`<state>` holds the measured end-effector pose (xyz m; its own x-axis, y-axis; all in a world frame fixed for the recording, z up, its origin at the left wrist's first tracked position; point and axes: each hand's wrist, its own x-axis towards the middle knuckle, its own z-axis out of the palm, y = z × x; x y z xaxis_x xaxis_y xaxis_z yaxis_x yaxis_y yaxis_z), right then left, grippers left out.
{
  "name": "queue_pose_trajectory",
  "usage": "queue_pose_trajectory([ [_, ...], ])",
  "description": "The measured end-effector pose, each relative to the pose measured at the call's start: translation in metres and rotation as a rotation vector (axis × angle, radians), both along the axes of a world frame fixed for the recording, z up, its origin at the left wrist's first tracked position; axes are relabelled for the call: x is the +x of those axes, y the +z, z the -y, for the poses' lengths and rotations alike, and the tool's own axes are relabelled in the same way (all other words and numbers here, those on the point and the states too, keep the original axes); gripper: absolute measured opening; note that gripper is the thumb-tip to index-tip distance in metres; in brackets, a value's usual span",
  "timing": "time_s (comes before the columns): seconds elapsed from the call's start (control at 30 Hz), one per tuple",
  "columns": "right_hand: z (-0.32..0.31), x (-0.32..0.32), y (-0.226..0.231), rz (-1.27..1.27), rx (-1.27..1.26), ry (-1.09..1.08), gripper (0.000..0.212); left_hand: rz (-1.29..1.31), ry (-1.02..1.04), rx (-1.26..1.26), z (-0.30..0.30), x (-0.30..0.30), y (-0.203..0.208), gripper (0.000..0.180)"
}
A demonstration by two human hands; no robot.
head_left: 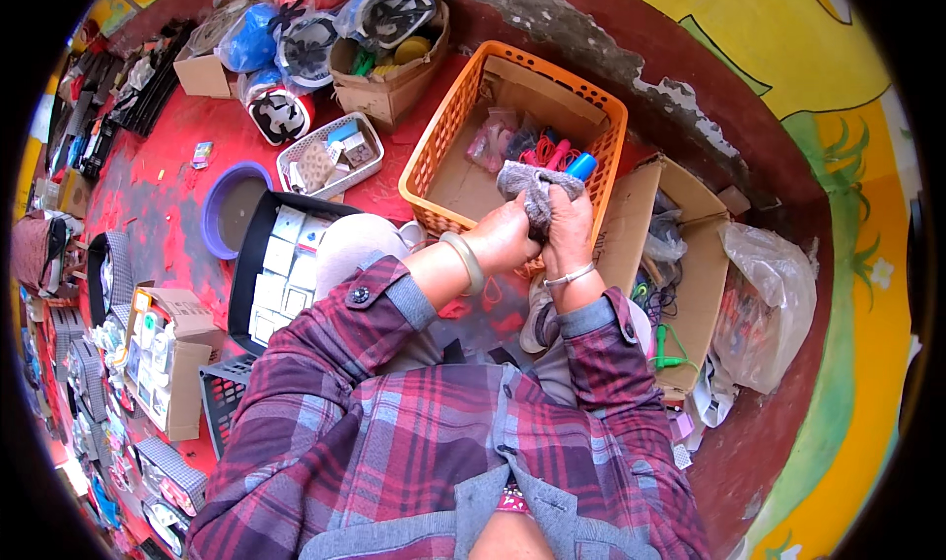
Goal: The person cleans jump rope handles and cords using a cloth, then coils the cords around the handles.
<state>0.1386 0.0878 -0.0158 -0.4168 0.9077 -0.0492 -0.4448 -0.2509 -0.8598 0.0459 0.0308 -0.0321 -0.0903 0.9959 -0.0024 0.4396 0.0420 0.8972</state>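
Both hands are together over the near side of an orange plastic basket (419, 158). A crumpled grey cloth (537, 188) is bunched between them. My left hand (501, 237), a bangle on its wrist, is closed with its fingers at the cloth's lower left. My right hand (570, 227) grips the cloth from the right, thumb up. A blue cylinder (582, 167) shows just beyond the cloth; whether it is held or lies in the basket I cannot tell. Inside the basket, lined with cardboard, lie pink-handled cords (558, 153) and a pink plastic-wrapped bundle (491, 138).
An open carton (631, 215) with cords stands right of the basket, beside a clear plastic bag (774, 284). To the left are a white basket (340, 174), a purple basin (209, 215) and a black tray (246, 264) of white boxes. Bagged helmets (384, 16) sit farther back.
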Motion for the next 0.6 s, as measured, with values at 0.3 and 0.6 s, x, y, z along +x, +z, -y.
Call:
queue_pose_trajectory([
  [0.3,-0.041,0.017,-0.005,-0.371,-0.139,0.156,0.03,0.45,-0.251,-0.135,0.007,-0.009,0.029,0.041],
  [0.6,-0.033,0.025,0.025,-0.547,-0.08,0.333,0.02,1.078,-0.472,-0.457,0.022,-0.009,0.044,0.032],
])
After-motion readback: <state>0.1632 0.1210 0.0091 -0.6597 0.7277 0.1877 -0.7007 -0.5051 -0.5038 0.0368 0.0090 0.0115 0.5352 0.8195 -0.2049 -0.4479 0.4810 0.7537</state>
